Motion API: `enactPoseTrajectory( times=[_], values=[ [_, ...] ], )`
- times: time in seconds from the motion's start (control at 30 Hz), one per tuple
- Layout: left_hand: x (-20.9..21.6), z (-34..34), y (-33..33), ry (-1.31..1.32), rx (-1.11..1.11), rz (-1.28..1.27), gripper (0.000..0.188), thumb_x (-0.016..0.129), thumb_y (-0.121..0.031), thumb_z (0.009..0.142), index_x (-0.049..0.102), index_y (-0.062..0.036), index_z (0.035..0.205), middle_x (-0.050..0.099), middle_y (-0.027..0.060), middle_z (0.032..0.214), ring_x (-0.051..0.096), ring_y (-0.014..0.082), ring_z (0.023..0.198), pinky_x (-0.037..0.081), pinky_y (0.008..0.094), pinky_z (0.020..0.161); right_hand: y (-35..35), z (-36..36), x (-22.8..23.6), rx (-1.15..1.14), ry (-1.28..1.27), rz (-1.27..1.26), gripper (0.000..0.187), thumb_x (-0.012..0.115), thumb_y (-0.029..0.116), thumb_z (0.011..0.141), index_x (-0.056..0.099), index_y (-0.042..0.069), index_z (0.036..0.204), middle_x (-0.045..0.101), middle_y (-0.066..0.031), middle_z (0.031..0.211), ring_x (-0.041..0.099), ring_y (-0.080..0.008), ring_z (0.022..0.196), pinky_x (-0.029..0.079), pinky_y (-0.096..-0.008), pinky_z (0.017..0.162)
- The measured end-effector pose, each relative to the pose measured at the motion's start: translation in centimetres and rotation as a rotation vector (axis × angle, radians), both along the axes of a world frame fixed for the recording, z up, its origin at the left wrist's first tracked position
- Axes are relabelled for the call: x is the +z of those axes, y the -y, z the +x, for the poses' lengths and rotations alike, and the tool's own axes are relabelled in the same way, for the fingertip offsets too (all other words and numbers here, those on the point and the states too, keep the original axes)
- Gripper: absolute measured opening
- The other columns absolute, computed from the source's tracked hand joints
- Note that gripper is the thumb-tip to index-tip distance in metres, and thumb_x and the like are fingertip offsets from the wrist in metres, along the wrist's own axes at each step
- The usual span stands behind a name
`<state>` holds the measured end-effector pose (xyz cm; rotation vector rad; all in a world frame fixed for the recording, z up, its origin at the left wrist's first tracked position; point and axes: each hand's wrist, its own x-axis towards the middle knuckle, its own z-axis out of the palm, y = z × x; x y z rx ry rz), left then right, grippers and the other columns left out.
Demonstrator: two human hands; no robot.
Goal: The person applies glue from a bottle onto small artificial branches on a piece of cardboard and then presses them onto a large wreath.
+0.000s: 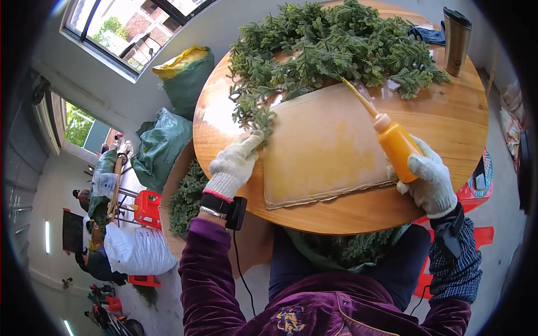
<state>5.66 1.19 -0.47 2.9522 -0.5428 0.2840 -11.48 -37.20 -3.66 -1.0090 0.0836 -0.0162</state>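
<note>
In white knit gloves, both my hands are over a round wooden table [358, 215]. My right hand [434, 187] is wrapped round an orange squeeze bottle [397, 147], its long yellow nozzle tilted up and to the left. At the cardboard's left edge, my left hand [236, 163] pinches the lower end of a green artificial fir sprig [261, 119]. Between the hands lies a flat piece of cardboard [319, 148] with yellowish stains. A heap of similar fir sprigs [336, 47] spreads across the far side of the table, touching the cardboard's upper edge.
A steel tumbler [457, 45] stands at the far right beside a blue cloth [430, 36]. More greenery fills a cardboard box [188, 207] left of the table and a bag on my lap [347, 249]. Sacks [137, 249] and red stools [147, 208] stand at the left.
</note>
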Motion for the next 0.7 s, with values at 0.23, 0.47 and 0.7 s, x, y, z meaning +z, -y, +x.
enactPoseTrajectory(
  times=[0.23, 0.47, 0.7],
  values=[
    [1.1, -1.2, 1.0, -0.205, 0.179, -0.273, 0.042, 0.069, -0.018, 0.096, 0.064, -0.015, 0.138, 0.071, 0.0113, 0.125, 0.068, 0.0162, 0.112, 0.052, 0.0309, 0.1, 0.2, 0.2, -0.2, 0.011, -0.002, -0.029, 0.083, 0.077, 0.037, 0.083, 0.043, -0.005, 0.146, 0.06, -0.0112, 0.112, 0.064, -0.0185, 0.084, 0.055, -0.0271, 0.057],
    [1.3, -8.8, 6.5, -0.388, -0.087, -0.78, 0.045, 0.069, -0.017, 0.096, 0.061, -0.0048, 0.138, 0.075, 0.0138, 0.115, 0.071, 0.0193, 0.108, 0.053, 0.0293, 0.097, -0.1, 0.1, 0.1, 0.012, 0.002, 0.0, 0.079, 0.076, 0.035, 0.085, 0.043, -0.005, 0.145, 0.06, -0.011, 0.111, 0.063, -0.0179, 0.083, 0.054, -0.0265, 0.058],
    [3.1, -13.3, 8.8, -0.335, -0.06, -0.396, 0.063, 0.075, -0.02, 0.089, 0.052, -0.0026, 0.145, 0.075, 0.0163, 0.11, 0.073, 0.0275, 0.099, 0.056, 0.0342, 0.089, -0.1, -0.4, 0.5, 0.007, -0.009, -0.089, 0.073, 0.074, 0.029, 0.087, 0.045, -0.004, 0.145, 0.06, -0.0103, 0.111, 0.062, -0.0158, 0.081, 0.053, -0.0264, 0.059]
  ],
)
